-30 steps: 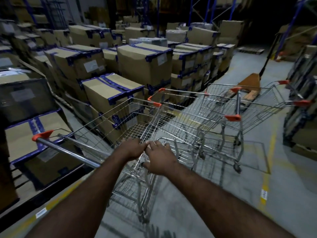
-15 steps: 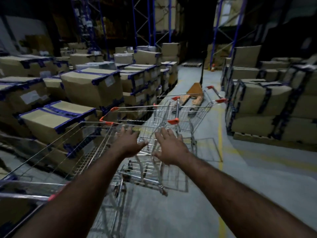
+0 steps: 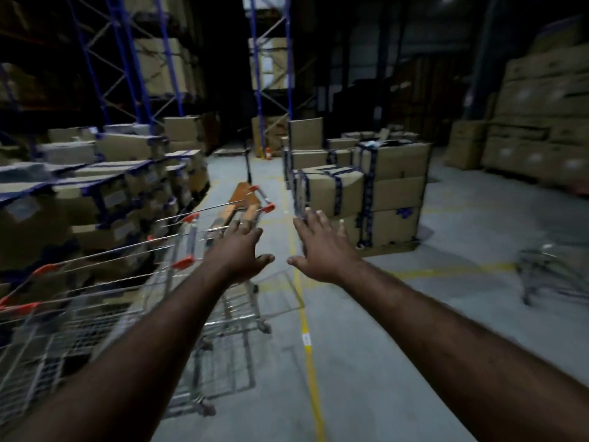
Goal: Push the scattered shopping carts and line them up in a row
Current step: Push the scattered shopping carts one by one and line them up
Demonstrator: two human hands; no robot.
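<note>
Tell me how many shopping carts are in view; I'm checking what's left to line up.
3, as far as the blur allows: the nearest cart at lower left, a second cart nested ahead of it, and a lone cart at far right. Others may be hidden.

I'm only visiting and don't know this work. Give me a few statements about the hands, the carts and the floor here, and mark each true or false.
1. Both hands are open with fingers spread. True: left hand, right hand.
2. The right hand grips a cart handle. False: it holds nothing.
3. The nested carts stand left of the yellow floor line. True.
4. No cart stands apart from the others. False: a lone cart stands far right.
5. The cart corners are green. False: they are orange.
</note>
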